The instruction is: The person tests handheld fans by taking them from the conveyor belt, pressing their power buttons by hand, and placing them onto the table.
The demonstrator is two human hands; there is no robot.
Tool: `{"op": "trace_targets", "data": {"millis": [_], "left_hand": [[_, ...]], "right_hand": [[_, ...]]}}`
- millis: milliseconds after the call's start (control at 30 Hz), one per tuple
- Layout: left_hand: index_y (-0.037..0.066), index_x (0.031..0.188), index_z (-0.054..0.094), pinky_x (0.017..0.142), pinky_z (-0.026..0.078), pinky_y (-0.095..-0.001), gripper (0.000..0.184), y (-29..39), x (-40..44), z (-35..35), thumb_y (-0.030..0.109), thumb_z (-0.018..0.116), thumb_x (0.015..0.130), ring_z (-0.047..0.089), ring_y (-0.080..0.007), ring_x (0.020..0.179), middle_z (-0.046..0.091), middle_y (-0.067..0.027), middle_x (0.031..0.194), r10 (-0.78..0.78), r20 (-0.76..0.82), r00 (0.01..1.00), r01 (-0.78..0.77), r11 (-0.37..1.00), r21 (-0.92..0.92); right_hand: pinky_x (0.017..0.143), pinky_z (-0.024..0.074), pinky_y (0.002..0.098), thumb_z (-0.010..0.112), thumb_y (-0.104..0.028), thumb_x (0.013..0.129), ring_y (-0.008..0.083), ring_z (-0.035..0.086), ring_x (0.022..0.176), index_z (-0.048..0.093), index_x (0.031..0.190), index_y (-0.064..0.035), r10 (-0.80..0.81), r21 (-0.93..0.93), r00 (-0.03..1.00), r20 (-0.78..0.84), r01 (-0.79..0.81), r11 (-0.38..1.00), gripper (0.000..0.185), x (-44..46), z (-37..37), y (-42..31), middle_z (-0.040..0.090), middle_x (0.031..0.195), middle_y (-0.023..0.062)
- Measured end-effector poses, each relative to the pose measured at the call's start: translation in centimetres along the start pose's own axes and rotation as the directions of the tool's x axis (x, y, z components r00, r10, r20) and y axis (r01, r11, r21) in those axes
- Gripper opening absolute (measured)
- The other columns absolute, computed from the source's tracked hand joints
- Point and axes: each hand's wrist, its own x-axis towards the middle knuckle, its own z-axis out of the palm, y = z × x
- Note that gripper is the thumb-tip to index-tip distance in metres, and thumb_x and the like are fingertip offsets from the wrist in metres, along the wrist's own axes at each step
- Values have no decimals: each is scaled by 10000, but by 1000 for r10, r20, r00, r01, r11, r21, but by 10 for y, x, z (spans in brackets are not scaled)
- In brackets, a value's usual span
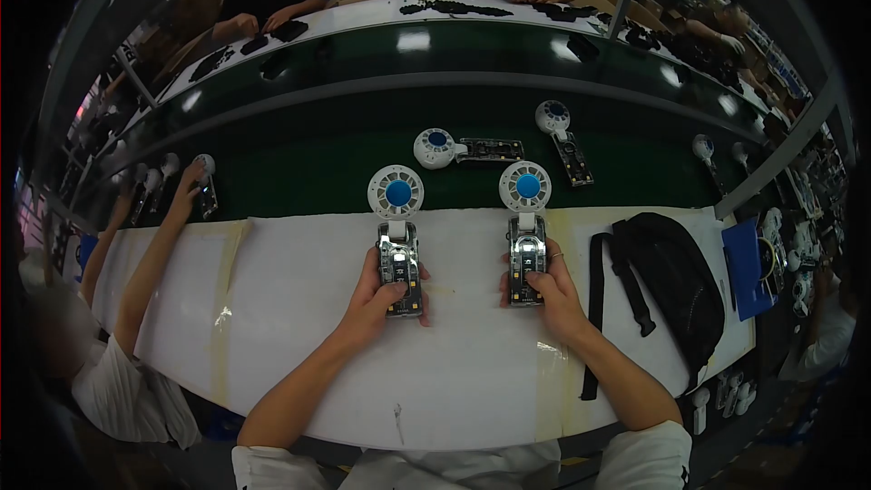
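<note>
My left hand (366,307) is wrapped round the handle of a handheld fan (397,249), its thumb on the exposed circuit board. A second handheld fan (526,245) is in my right hand (561,298), with that thumb likewise on the board. Both fans stand side by side above the white table, round white heads with blue centres pointing away from me. Just beyond them, on the green belt, lie a sideways fan (490,150) and another fan (570,156) at a slant.
A black waist bag (676,286) lies on the white table (454,381) at right, beside a blue clipboard (746,268). At left a co-worker's hand (192,180) touches a fan (208,186). Metal posts (785,159) frame the station. People work across the belt (318,145).
</note>
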Motion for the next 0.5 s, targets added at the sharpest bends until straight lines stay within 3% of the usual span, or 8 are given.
{"op": "trace_targets", "data": {"millis": [267, 333, 500], "left_hand": [[77, 1316, 144, 631, 552, -407, 601, 5, -2, 0, 24, 420, 785, 618, -273, 751, 494, -183, 1091, -4, 32, 999, 5, 999, -36], [110, 1295, 202, 584, 548, -419, 620, 2, -1, -1, 76, 489, 746, 611, -294, 730, 485, -178, 1062, 7, 13, 1000, -7, 1000, -14], [109, 1274, 206, 589, 545, -420, 635, 5, -3, 0, 68, 486, 707, 611, -297, 734, 482, -171, 1060, 5, 12, 1000, -5, 1000, -2]], "right_hand": [[710, 546, 421, 372, -18, 758, 262, 583, 888, 145, 1335, -53, -14, 51, 1000, 11, 13, 999, 621, -1, 1, -1, 474, 1156, 205], [712, 545, 424, 373, -17, 746, 264, 582, 892, 141, 1336, -52, -11, 46, 1000, 14, 11, 999, 635, 0, -1, 1, 471, 1159, 206], [716, 546, 422, 372, -11, 727, 263, 581, 898, 139, 1337, -48, -7, 48, 1000, 15, 6, 999, 654, -1, 0, 1, 465, 1166, 208]]}}
